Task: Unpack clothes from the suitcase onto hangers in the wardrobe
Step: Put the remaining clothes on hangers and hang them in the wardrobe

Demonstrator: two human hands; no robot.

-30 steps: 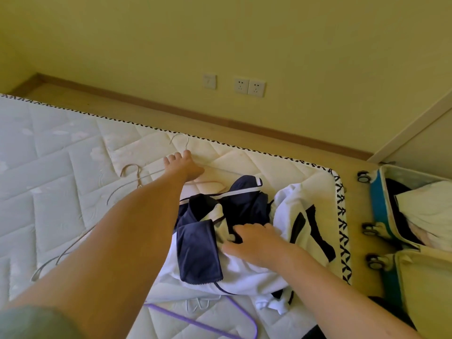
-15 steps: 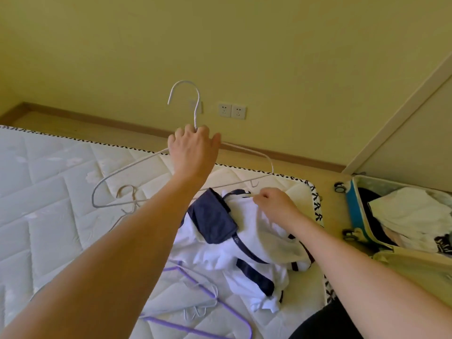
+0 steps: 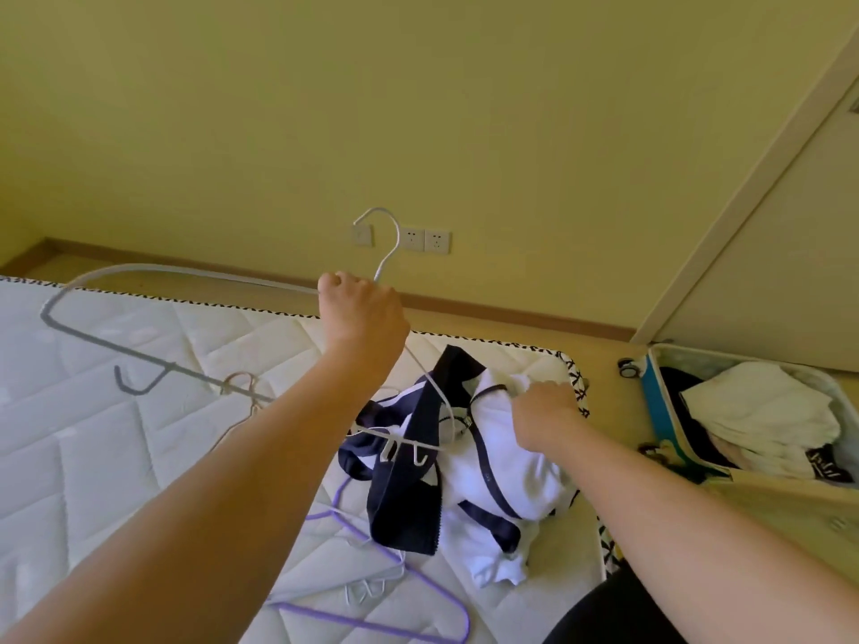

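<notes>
A white hanger is held up over the bed by the left hand. The fingers are curled tight round its neck, just under the hook. One end of the hanger dips down toward the jacket.

A white and dark blue jacket lies in a heap on the mattress, near its right edge. The top of the jacket is pinched by the right hand, with the fingers bent down into the cloth by the collar.

The step in hand seems to be this: the jacket is being put on the hanger. It is not on yet.

Next, the collar likely needs to be lifted and opened so one end of the hanger can be slid into a shoulder. Then the other shoulder can be pulled over.

More hangers are left on the mattress, a purple hanger among them. The open suitcase is on the floor to the right, with more clothes still in it. The wardrobe cannot be told from this view.
</notes>
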